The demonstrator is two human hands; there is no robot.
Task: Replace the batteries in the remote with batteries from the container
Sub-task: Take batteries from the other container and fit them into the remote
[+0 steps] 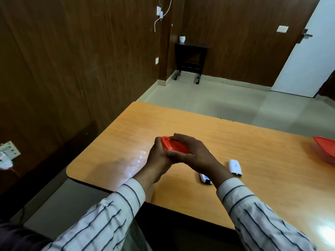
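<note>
A small container with a red lid (171,144) is held above the wooden table (253,178) between both hands. My left hand (157,158) grips its left end from below. My right hand (188,149) lies over the top of the lid, fingers curled around it. The white remote (205,178) lies on the table under my right wrist, mostly hidden. A white battery cover (235,166) lies flat to the right of it. No batteries show.
A second, larger red-lidded container (326,150) sits at the table's right edge. The table's left corner and near edge are close to my arms. A power strip (8,153) hangs at the far left. A dark side table (190,57) stands by the back wall.
</note>
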